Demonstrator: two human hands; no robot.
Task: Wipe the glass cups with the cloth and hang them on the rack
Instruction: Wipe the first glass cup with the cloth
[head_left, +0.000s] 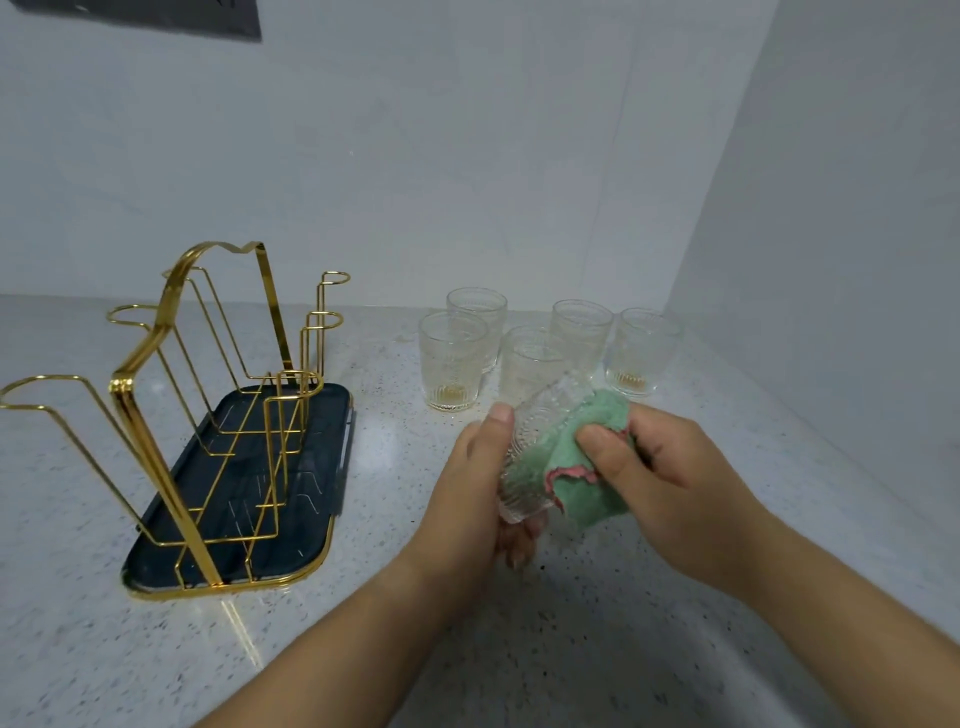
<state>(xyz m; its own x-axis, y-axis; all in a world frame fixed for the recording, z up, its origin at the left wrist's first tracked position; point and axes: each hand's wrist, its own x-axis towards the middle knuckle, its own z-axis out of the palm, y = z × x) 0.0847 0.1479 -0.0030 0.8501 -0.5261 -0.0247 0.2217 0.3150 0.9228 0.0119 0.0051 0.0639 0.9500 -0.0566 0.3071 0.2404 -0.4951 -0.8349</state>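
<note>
Left hand (475, 483) wrapped around a ribbed glass cup (535, 447), thumb on the near side, fingers curled under its base; cup held tilted above the bench (519, 649), mouth pointing up and away to the right. Right hand (670, 467) closed on a green cloth (582, 483) with a pink edge, thumb pressing the cloth onto the cup's side; part of the cloth bunches at the cup's mouth, and whether it goes inside cannot be told.

Five more cups stand upright on the bench behind the hands, near the back wall: front left cup (451, 361), back left cup (477, 314) just behind it, middle cup (530, 358) partly hidden by the held cup, back right cup (582, 327), far right cup (641, 351). They sit close together, some overlapping in view.

Gold wire rack (171, 395) stands on a dark tray (291, 519) at the left of the bench, well apart from the cups. No cup hangs on the rack's loops. Bench is pale speckled stone; pale wall (467, 156) behind and to the right.
</note>
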